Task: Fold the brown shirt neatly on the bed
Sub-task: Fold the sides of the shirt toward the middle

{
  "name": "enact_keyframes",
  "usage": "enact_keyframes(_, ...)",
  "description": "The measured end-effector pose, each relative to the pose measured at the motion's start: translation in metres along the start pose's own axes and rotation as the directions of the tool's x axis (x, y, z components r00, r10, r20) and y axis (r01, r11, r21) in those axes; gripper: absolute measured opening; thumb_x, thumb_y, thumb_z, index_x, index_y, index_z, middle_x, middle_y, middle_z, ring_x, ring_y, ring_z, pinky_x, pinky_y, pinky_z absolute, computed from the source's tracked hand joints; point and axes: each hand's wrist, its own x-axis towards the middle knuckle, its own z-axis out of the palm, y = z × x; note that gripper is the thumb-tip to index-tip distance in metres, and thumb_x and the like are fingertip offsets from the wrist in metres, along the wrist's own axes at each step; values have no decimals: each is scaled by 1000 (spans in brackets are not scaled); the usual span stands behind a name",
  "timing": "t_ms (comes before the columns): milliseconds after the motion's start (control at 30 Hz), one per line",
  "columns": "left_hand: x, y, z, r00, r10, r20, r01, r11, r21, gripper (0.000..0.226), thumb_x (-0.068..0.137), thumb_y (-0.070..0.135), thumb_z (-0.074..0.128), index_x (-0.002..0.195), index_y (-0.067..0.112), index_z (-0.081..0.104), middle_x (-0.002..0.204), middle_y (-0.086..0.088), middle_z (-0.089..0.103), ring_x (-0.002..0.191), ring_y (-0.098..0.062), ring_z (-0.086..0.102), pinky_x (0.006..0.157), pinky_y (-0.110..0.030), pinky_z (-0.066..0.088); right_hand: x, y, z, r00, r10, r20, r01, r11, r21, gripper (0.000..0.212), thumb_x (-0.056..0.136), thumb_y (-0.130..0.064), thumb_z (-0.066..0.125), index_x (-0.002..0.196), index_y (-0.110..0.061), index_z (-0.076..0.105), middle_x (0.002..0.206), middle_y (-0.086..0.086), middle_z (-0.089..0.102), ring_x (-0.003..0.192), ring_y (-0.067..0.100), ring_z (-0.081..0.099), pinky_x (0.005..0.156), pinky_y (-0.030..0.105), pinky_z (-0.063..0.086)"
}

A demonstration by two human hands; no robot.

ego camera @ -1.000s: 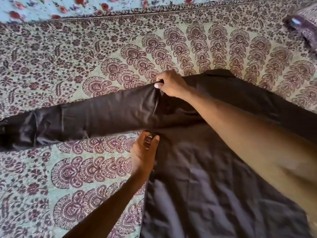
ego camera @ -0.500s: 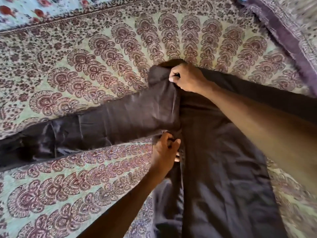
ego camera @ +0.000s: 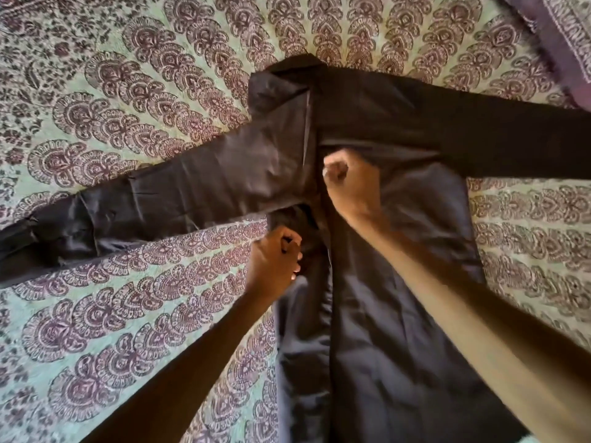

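The brown shirt (ego camera: 399, 314) lies spread on the patterned bedspread (ego camera: 128, 314), collar at the far end, its body running toward me. One long sleeve (ego camera: 160, 199) stretches out to the left, the other (ego camera: 495, 135) to the right. The shirt's left side is folded in along a lengthwise crease. My left hand (ego camera: 275, 263) pinches the folded edge just under the left armpit. My right hand (ego camera: 348, 183), fingers curled, grips the cloth near the left shoulder seam.
A purple patterned cloth or pillow (ego camera: 556, 43) lies at the far right corner of the bed. The bedspread reaches out on every side of the shirt.
My right hand has come down from the shoulder near the collar to the cloth lower on the chest. The left side panel is folded further in, and the view has shifted.
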Motion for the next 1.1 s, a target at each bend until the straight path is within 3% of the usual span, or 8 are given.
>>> enact_keyframes(233, -50, -40, -16, 973, 225, -46, -196, 918, 344, 8, 84, 12, 60, 84, 14, 67, 80, -8, 71, 67, -22, 65, 59, -32, 53, -182, 33, 8, 940, 294, 172, -263, 947, -185, 55, 83, -49, 66, 125, -19, 47, 112, 9, 66, 102, 32, 63, 80, 40, 50)
enact_keyframes(400, -100, -65, -18, 994, 103, 36, -109, 914, 391, 15, 83, 16, 68, 95, 8, 62, 90, -13, 67, 81, -27, 64, 69, -29, 46, -255, 45, 8, 803, 511, 305, -453, 857, -244, 51, 73, -59, 70, 102, -18, 61, 103, 11, 71, 105, 33, 63, 79, 36, 50)
enact_keyframes(500, -138, -81, -11, 984, 46, 171, -100, 941, 323, 15, 84, 7, 66, 96, 1, 61, 85, -17, 68, 83, -30, 66, 69, -25, 43, -303, 58, 2, 780, 509, 364, -480, 860, -173, 39, 74, -54, 73, 81, -16, 65, 93, 10, 73, 99, 31, 66, 76, 33, 49)
enact_keyframes(633, -184, -102, 0, 968, 119, 219, -194, 910, 366, 23, 83, 14, 67, 103, 6, 59, 94, -16, 63, 83, -29, 62, 73, -35, 50, -359, 72, -17, 813, 528, 245, -507, 849, -147, 47, 84, -49, 67, 61, -14, 48, 71, 12, 66, 80, 35, 63, 63, 34, 39)
enact_keyframes(733, -216, -116, 10, 960, 203, 193, -261, 899, 351, 26, 83, 12, 66, 107, 7, 57, 102, -13, 54, 84, -25, 56, 76, -37, 49, -392, 83, -29, 807, 523, 273, -517, 850, -101, 50, 82, -47, 70, 60, -11, 43, 53, -1, 50, 63, 24, 56, 54, 34, 36)
enact_keyframes(867, -247, -130, 21, 944, 298, 140, -328, 889, 318, 21, 80, 5, 64, 101, 6, 60, 102, -13, 46, 76, -24, 54, 72, -41, 52, -427, 102, -37, 818, 492, 298, -504, 863, -42, 39, 73, -47, 74, 70, -10, 61, 60, 3, 65, 62, 25, 70, 59, 46, 59)
enact_keyframes(967, -267, -141, 31, 933, 336, 127, -359, 869, 340, 23, 76, 8, 63, 99, 10, 59, 104, -10, 43, 76, -22, 51, 66, -41, 53, -442, 111, -41, 826, 515, 230, -535, 845, 29, 32, 83, -33, 72, 73, -6, 59, 63, 9, 68, 52, 22, 69, 46, 36, 57)
enact_keyframes(1100, -295, -159, 46, 948, 284, 146, -319, 854, 410, 34, 77, 8, 69, 108, 10, 56, 110, -10, 42, 88, -28, 57, 74, -38, 52, -460, 126, -35, 735, 587, 338, -651, 750, 113, 23, 90, -27, 65, 78, -8, 60, 61, 5, 71, 46, 17, 65, 42, 26, 44)
